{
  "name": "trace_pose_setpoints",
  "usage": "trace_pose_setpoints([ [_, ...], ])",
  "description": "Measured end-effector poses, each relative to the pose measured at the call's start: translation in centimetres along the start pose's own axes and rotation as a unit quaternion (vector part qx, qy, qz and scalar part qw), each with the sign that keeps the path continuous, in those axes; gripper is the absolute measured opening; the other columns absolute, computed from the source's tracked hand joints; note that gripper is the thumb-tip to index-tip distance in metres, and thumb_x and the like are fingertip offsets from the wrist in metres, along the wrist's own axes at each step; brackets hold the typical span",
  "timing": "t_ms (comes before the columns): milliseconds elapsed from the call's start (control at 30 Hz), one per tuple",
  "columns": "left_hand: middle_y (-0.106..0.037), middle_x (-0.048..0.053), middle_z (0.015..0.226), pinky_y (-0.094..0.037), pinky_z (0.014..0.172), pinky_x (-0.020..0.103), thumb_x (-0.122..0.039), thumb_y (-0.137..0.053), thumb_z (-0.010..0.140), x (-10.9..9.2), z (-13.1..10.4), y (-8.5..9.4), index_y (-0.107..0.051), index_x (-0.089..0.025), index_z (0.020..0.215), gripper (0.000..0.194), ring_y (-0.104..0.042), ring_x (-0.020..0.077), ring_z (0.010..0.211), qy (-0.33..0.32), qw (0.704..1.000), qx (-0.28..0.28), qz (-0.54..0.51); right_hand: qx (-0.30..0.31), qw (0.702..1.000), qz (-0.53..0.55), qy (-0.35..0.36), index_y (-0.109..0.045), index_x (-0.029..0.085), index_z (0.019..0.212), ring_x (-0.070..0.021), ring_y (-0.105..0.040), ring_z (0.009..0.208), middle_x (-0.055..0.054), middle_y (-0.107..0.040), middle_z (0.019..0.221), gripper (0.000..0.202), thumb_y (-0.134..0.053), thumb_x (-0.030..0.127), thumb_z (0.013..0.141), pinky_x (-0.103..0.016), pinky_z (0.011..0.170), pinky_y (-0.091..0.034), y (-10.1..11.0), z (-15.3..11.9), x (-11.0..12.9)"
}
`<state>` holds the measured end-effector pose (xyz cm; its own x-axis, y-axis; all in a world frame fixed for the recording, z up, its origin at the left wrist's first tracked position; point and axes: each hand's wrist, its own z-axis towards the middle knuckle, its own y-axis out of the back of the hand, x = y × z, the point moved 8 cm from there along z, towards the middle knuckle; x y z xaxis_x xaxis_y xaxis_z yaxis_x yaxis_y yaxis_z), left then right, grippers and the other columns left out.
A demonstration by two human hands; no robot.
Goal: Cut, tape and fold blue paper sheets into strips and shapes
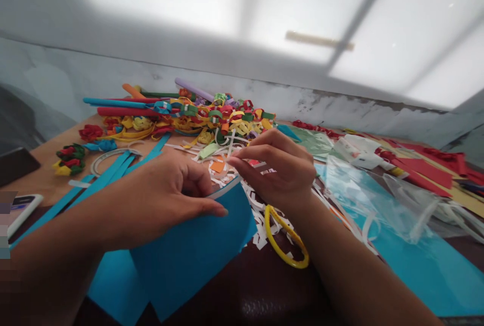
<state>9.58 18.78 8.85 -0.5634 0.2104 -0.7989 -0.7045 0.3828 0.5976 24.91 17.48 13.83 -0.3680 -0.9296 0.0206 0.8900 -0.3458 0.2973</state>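
My left hand [170, 200] pinches the upper edge of a blue paper sheet [196, 250], thumb in front and fingers curled behind. A narrow white strip [227, 188] runs along that edge, right of my left thumb. Above the sheet's upper right corner, my right hand [280, 164] has its thumb and index finger pressed together on a thin white strip of paper or backing [230, 147]. The sheet bends and hangs down in front of me, over more blue paper. A yellow ring [286, 237] lies below my right hand.
Colourful paper chains [223, 114], paper rolls [128, 112] and paper flowers [70, 159] pile up at the back and left. White scraps [260, 232] lie mid-table. Blue sheets, clear plastic [397, 205] and red paper [425, 172] are at the right; a phone [26, 212] at the left.
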Motion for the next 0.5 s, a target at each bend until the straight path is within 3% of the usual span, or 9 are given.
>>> trace_pose_setpoints([
  [67, -0.059, -0.004, 0.06, -0.035, 0.046, 0.02, -0.048, -0.073, 0.08, -0.2, 0.2, -0.5, -0.066, -0.02, 0.068, 0.032, -0.048, 0.0104, 0.055, -0.016, 1.0, 0.016, -0.011, 0.004, 1.0, 0.009, -0.002, -0.072, 0.021, 0.084, -0.0087, -0.059, 0.062, 0.002, -0.066, 0.077, 0.008, -0.079, 0.018, 0.087, -0.024, 0.055, -0.048, -0.1, 0.0, 0.2],
  [200, -0.069, 0.001, 0.075, -0.041, 0.055, 0.024, -0.05, -0.063, 0.088, -0.7, 0.8, -0.6, -0.073, -0.021, 0.079, 0.033, -0.057, 0.0151, 0.066, -0.037, 0.999, -0.005, -0.036, 0.022, 0.999, 0.032, 0.003, -0.073, 0.02, 0.084, -0.0094, -0.062, 0.063, 0.001, -0.066, 0.077, 0.008, -0.08, 0.018, 0.086, -0.025, 0.058, -0.05, -0.6, -0.1, 0.6],
  [367, -0.069, 0.001, 0.074, -0.042, 0.059, 0.026, -0.049, -0.062, 0.089, -1.2, 0.7, -0.1, -0.074, -0.022, 0.077, 0.032, -0.059, 0.0169, 0.07, -0.054, 0.997, -0.037, -0.027, 0.011, 0.998, 0.06, -0.026, -0.073, 0.019, 0.084, -0.009, -0.061, 0.064, 0.001, -0.067, 0.077, 0.008, -0.08, 0.015, 0.085, -0.022, 0.056, -0.051, -0.5, -0.1, 0.3],
  [500, -0.069, 0.001, 0.079, -0.043, 0.059, 0.026, -0.047, -0.066, 0.088, -1.5, 0.5, -0.1, -0.073, -0.024, 0.078, 0.027, -0.062, 0.0177, 0.074, -0.073, 0.994, -0.043, -0.061, -0.025, 0.99, 0.105, -0.09, -0.073, 0.021, 0.081, -0.0103, -0.06, 0.063, 0.002, -0.067, 0.074, 0.008, -0.08, 0.019, 0.086, -0.024, 0.054, -0.05, -0.3, 0.0, -0.4],
])
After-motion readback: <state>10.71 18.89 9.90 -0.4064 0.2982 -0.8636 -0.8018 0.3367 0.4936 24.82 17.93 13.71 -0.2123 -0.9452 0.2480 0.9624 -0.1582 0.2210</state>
